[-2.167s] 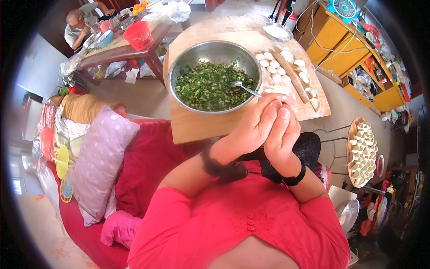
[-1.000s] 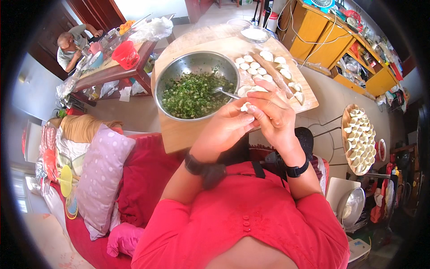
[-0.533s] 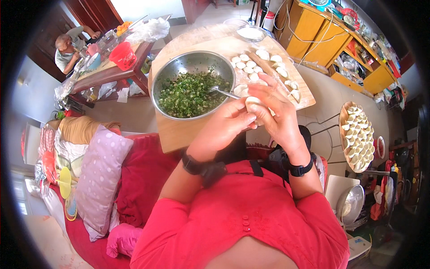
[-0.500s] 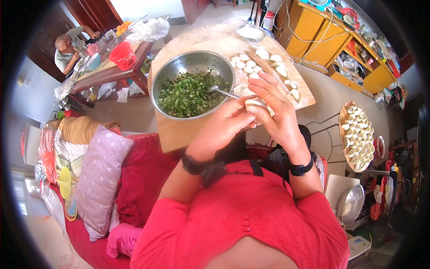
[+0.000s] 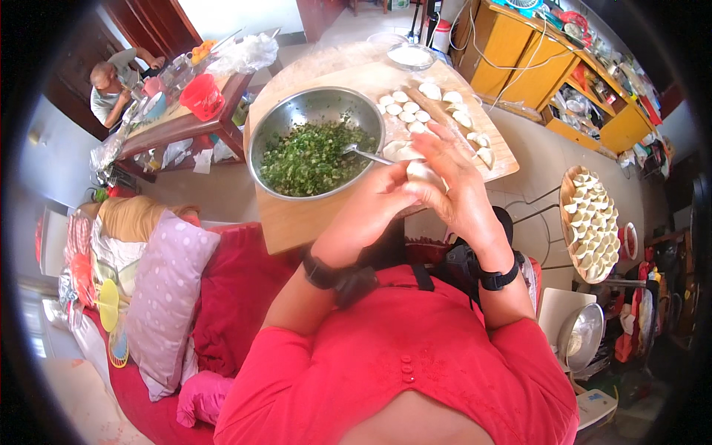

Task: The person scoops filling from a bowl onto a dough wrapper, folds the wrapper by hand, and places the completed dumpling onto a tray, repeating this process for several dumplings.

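A white dumpling point(image 5: 423, 173) is pinched between both hands over the near right part of the wooden board point(image 5: 285, 220). My left hand point(image 5: 377, 204) is closed on its near left side. My right hand point(image 5: 461, 182) presses its right edge with the thumb, other fingers stretched forward. Left of them stands a steel bowl point(image 5: 254, 157) of chopped green filling point(image 5: 308, 156), a metal spoon point(image 5: 368, 155) leaning in it. Just beyond my fingers are flat dough wrappers point(image 5: 399, 150), small dough pieces point(image 5: 408, 107), a rolling pin point(image 5: 439, 113) and several finished dumplings point(image 5: 461, 119).
A bowl of white flour point(image 5: 410, 55) stands at the board's far end. To the right, a round tray point(image 5: 569, 222) carries rows of dumplings. A side table point(image 5: 222, 122) with a red bucket point(image 5: 202, 98) stands far left, where another person point(image 5: 111, 85) sits. Cushions lie left.
Both hands stay together around the dumpling, and the fingers have shifted slightly along its edge. The whole view has moved a little. Bowl and board contents look the same.
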A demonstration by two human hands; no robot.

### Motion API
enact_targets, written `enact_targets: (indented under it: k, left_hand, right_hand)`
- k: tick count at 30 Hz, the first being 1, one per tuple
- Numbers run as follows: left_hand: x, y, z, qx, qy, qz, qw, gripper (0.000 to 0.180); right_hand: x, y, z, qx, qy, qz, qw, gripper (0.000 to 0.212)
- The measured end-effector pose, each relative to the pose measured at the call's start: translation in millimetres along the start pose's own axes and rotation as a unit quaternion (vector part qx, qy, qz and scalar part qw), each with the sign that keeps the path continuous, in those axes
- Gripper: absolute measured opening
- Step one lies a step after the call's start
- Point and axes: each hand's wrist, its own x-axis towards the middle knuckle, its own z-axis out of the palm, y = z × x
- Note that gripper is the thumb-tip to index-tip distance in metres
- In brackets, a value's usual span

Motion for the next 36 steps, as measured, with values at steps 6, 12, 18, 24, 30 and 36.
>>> enact_targets:
  k: [6,12,18,24,30,36]
  left_hand:
    - [6.7,-11.3,5.1,-0.099,0.015,-0.006,0.995,0.04]
    - [12.3,-14.0,15.1,-0.086,-0.003,-0.003,0.996,0.041]
    - [17.9,-30.0,22.1,-0.27,0.017,0.02,0.962,0.038]
    - [25.5,-36.1,31.6,-0.267,-0.017,0.0,0.964,0.037]
    - [31.8,-45.5,33.6,-0.129,-0.024,0.004,0.991,0.038]
    - [50.6,-69.4,39.6,-0.358,-0.026,-0.04,0.932,0.041]
  right_hand:
    - [-6.1,0.8,-2.9,0.111,0.006,0.023,0.994,0.02]
    - [-16.3,15.3,-1.1,0.151,0.025,0.035,0.988,0.018]
    - [-15.2,3.3,-12.6,0.099,0.073,0.032,0.992,0.019]
    - [-29.5,29.0,-12.6,0.107,0.075,0.018,0.991,0.029]
    - [-34.1,39.1,-18.9,0.054,0.092,0.036,0.994,0.038]
    - [-41.8,56.8,-21.5,0.015,0.107,0.037,0.993,0.026]
